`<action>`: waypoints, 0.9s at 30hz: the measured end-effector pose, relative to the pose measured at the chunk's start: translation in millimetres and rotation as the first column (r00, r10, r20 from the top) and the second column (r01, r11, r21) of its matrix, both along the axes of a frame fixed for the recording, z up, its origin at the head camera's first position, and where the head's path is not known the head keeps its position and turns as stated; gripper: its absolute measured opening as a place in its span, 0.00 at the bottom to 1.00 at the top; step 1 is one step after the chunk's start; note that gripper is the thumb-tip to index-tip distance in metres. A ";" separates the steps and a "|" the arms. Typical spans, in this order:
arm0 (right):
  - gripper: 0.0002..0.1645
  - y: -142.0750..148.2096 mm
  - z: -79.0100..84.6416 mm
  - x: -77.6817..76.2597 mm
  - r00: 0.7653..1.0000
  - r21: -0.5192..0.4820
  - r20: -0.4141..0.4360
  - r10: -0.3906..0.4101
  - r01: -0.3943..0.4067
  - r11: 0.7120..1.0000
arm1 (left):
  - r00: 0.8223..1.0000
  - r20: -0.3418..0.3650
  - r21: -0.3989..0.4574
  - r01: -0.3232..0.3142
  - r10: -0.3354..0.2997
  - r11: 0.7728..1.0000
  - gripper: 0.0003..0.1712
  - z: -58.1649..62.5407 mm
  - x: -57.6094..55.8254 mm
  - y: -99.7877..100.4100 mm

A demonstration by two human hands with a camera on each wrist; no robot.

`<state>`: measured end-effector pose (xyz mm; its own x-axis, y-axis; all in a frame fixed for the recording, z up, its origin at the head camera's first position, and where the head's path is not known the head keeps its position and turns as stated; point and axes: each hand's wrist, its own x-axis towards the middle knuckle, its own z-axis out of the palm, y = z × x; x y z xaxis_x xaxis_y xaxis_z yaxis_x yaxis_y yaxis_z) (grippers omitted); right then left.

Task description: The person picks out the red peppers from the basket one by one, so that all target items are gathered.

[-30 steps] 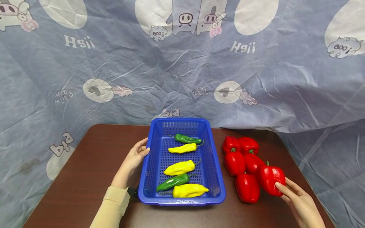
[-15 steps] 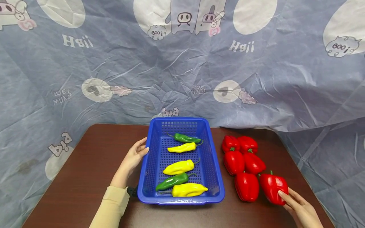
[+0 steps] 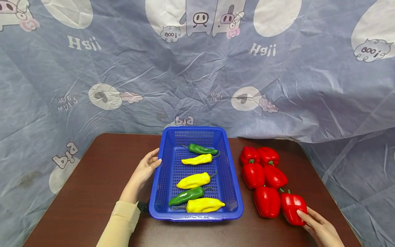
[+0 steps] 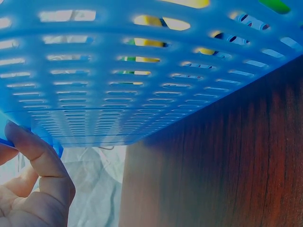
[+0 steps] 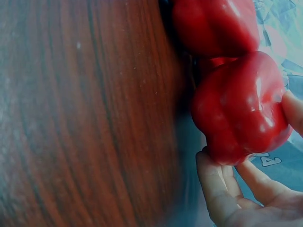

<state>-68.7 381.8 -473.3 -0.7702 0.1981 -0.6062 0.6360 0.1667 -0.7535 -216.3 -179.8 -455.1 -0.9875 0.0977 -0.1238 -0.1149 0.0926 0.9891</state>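
A red bell pepper (image 3: 294, 208) is held between the thumb and fingers of my right hand (image 3: 321, 226), at the near end of a group of red bell peppers (image 3: 267, 202). In the right wrist view the held bell pepper (image 5: 241, 111) sits right beside another one, thumb on one side and fingers under its end. My left hand (image 3: 145, 171) grips the left rim of a blue plastic basket (image 3: 196, 216). The left wrist view shows its fingers (image 4: 42, 165) at the rim, beside the slotted wall. Green peppers (image 3: 186, 196) and yellow peppers (image 3: 193, 180) lie inside the basket.
Everything stands on a dark brown wooden table (image 3: 77, 192). A grey-blue cloth (image 3: 191, 79) with cartoon prints hangs behind and around it. The red peppers lie to the basket's right, close to the table's right side.
My right hand has brought the red bell pepper down and nearer to me, then slightly left beside the nearest other pepper. The left hand and the basket have stayed in place.
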 end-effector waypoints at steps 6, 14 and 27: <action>0.63 0.9 -7.5 -3.9 1.000 -0.040 -0.026 -0.013 0.012 0.999 | 1.000 0.000 0.007 -0.001 0.001 1.000 0.34 -0.1 0.1 -0.3; 0.62 1.2 -10.7 -5.1 0.999 -0.040 -0.041 -0.028 0.026 0.999 | 1.000 -0.001 0.021 -0.003 0.003 1.000 0.33 0.8 -1.6 -0.1; 0.58 -1.1 -15.4 -7.7 0.994 -0.033 -0.083 -0.068 0.065 0.997 | 1.000 -0.004 0.029 -0.006 0.006 1.000 0.33 -0.6 -1.0 -0.4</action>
